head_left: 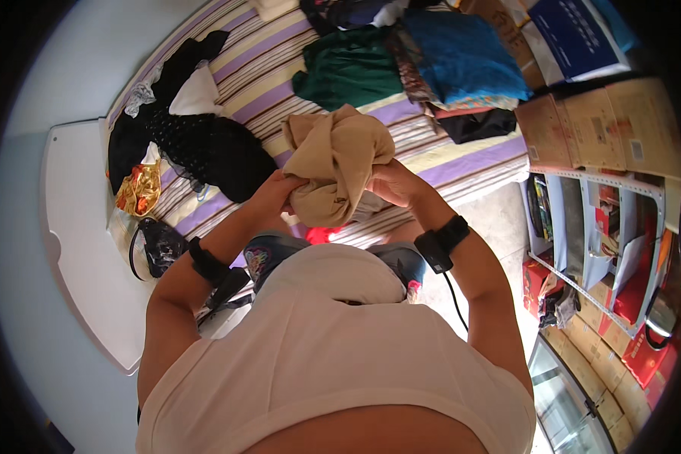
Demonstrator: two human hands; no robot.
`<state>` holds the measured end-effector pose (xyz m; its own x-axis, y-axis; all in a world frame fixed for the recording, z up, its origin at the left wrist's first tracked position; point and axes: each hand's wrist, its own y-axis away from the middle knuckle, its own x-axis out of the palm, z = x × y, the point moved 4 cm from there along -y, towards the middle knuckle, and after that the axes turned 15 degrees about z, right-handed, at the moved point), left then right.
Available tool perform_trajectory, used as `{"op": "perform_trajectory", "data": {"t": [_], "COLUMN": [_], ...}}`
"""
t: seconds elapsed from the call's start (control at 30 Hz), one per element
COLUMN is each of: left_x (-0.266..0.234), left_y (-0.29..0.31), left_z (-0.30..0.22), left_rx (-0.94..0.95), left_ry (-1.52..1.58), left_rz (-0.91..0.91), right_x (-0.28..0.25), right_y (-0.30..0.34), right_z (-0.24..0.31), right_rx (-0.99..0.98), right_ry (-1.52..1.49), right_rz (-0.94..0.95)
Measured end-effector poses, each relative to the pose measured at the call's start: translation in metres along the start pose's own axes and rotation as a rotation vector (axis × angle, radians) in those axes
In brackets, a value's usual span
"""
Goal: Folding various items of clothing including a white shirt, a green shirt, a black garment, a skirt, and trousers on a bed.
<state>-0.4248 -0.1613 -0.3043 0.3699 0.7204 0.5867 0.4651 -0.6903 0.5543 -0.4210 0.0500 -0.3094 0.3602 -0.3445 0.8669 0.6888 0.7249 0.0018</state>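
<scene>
A bunched tan garment [340, 155] hangs between my two hands over the near edge of the bed. On its left side my left hand [278, 191] is closed on the cloth, fingers partly hidden behind it. My right hand [393, 183] grips the opposite edge, its fingertips tucked under the fabric. Beyond the garment lies a dark green piece of clothing [344, 66]. To the left spread black clothes [212, 147] with a white cloth [195, 92] on top. The exact kind of the tan garment does not show.
A striped bedsheet [261, 91] covers the bed. Folded clothes with a blue one [465, 57] on top sit at the far right, beside cardboard boxes [594, 125]. A metal shelf [583, 178] stands to the right; a white headboard [83, 234] rises on the left.
</scene>
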Motion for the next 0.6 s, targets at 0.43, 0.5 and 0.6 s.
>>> {"op": "perform_trajectory", "data": {"t": [0.43,0.5,0.6], "left_x": [0.114,0.132,0.149], "left_y": [0.044,0.063,0.085], "left_z": [0.055,0.054,0.061], "left_rx": [0.369,0.395,0.439], "left_ry": [-0.389,-0.463,-0.481], "left_rz": [-0.460,-0.495,-0.476], "right_x": [0.085,0.101,0.110], "right_y": [0.090,0.087,0.081], "right_z": [0.038,0.032,0.018], "right_rx": [0.160,0.195,0.329], "right_ry": [-0.291,-0.236,0.336], "right_rz": [0.233,0.271,-0.005]}}
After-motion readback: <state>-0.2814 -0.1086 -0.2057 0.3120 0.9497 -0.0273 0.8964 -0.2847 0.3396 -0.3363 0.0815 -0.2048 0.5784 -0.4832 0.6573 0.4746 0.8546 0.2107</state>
